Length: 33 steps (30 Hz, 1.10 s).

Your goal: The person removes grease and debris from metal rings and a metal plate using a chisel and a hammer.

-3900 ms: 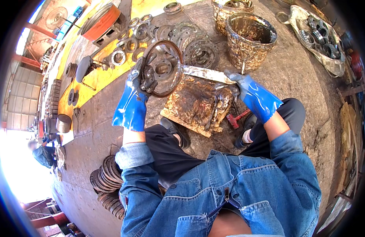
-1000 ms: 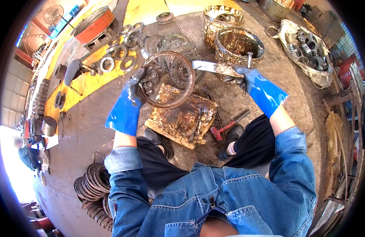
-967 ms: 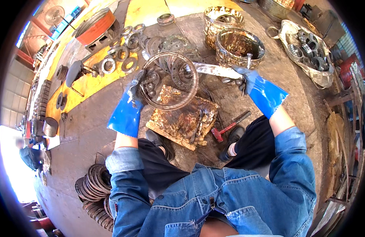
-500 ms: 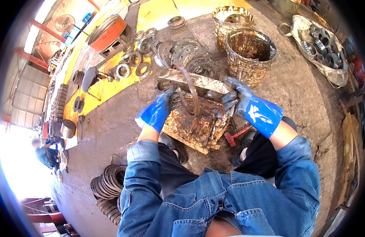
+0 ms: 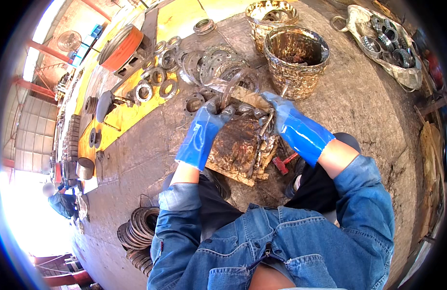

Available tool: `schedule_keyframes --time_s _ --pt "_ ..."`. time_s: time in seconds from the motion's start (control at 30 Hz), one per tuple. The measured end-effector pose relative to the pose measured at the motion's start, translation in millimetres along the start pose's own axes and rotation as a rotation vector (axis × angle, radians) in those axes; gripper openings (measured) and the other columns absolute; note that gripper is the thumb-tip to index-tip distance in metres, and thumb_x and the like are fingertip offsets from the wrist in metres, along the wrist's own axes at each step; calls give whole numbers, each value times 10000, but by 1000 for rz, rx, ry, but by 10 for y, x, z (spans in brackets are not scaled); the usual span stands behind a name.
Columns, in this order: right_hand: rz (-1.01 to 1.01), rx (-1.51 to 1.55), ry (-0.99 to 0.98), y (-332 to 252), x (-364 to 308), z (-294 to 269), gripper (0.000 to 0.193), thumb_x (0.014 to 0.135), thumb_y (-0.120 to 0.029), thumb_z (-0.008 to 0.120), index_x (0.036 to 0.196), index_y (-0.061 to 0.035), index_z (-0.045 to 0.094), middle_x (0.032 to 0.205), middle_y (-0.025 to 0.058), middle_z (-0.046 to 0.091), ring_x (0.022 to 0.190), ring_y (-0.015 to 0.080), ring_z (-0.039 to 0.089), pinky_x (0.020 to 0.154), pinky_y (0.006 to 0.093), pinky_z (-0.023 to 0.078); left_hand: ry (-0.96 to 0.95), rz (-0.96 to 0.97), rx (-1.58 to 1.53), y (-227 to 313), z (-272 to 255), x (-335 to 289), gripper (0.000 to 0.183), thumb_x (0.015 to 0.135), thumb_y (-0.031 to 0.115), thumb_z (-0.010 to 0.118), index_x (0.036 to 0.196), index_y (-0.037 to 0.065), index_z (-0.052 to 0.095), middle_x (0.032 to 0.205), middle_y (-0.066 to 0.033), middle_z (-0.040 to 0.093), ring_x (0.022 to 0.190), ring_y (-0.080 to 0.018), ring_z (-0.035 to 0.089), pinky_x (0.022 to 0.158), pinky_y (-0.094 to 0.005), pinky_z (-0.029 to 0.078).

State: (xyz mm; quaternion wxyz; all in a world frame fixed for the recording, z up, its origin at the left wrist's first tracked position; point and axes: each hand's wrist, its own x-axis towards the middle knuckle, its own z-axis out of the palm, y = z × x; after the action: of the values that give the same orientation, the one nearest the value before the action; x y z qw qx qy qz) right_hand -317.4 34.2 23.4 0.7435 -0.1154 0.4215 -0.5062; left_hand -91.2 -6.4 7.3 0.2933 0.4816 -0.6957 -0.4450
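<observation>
My left hand (image 5: 213, 115), in a blue glove with a dark, dirty palm, closes on the near edge of a metal ring (image 5: 244, 77) that stands tilted above the work spot. My right hand (image 5: 280, 110), gloved the same way, grips the right end of a flat metal bar (image 5: 251, 97). The ring overlaps the bar's left part. Under both hands sits a greasy, stained wooden block (image 5: 233, 145) between my feet. Dark metal parts lie at its far edge, half hidden by my fingers. A red-headed hammer (image 5: 281, 165) rests right of the block.
Two grease-coated buckets (image 5: 297, 63) stand beyond my right hand. A heap of flat metal rings (image 5: 218, 63) lies ahead, with more rings (image 5: 144, 91) on a yellow strip. A sack of metal rings (image 5: 385, 46) is far right; stacked rings (image 5: 139, 227) sit near left. A person (image 5: 63, 202) works far left.
The ring has risen and moved away from me, from over the block to beside the bar. My hands have come closer together, and the bar has turned. The whole view has shifted slightly.
</observation>
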Motion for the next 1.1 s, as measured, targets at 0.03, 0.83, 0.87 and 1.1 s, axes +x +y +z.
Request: schedule_keyframes --time_s 0.03,0.83,0.87,1.1 --pt "32 44 -164 50 135 -61 305 967 -264 486 1195 -81 577 993 107 653 705 238 647 481 383 541 66 -4 163 -72 -10 26 257 876 64 638 1130 36 619 944 -28 675 840 -100 575 769 -277 474" --pt "209 -136 -170 95 202 -79 302 936 -211 500 1206 -90 556 865 53 601 528 127 495 403 292 389 518 -140 -675 -473 -716 27 202 890 163 646 1067 67 633 947 -95 691 759 -213 680 568 -356 555" --pt "213 -155 -147 81 173 -39 298 953 -206 458 1225 -112 536 915 66 623 509 118 480 396 288 347 526 -130 -665 -483 -727 18 202 890 163 646 1067 67 632 947 -97 691 759 -215 680 568 -355 555" --pt "219 -247 -35 -18 24 17 408 904 -180 495 1306 -120 522 969 41 631 502 115 450 415 278 334 591 -78 -742 -341 -758 -10 204 888 112 642 1078 41 621 927 -99 685 737 -212 669 601 -331 554"
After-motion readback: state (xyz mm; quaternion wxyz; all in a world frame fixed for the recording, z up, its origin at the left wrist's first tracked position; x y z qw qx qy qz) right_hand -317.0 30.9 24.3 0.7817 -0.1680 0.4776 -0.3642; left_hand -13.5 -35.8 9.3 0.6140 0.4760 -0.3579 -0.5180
